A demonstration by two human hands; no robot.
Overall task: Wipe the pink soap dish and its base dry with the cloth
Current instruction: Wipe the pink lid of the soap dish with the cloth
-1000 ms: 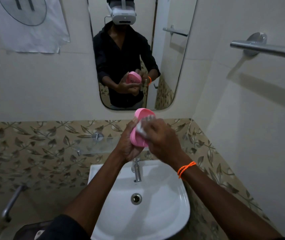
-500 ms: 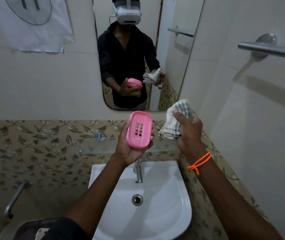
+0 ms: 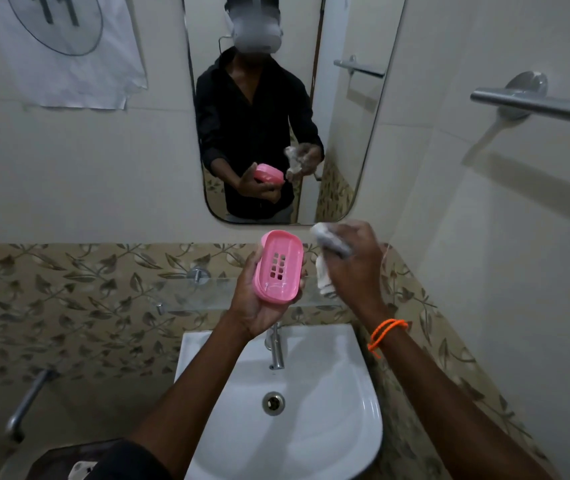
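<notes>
My left hand [image 3: 254,303] holds the pink soap dish [image 3: 278,266] from below, above the basin. The dish faces me, tilted, its slotted tray seated in its pink base, drain holes showing in the middle. To its right, my right hand [image 3: 354,263] is closed around a bunched white checked cloth [image 3: 328,258], which is blurred. A small gap separates the cloth from the dish's right edge. An orange thread band circles my right wrist.
A white wash basin [image 3: 342,424] with a chrome tap [image 3: 275,346] lies under my hands. A glass shelf [image 3: 193,292] runs along the leaf-patterned tiles. The mirror [image 3: 342,133] hangs ahead. A steel towel bar [image 3: 536,105] juts from the right wall.
One second ago the cloth was pressed on the dish. My right hand then pulled the cloth off to the right, and now it has come back close beside the dish, cloth bunched tighter.
</notes>
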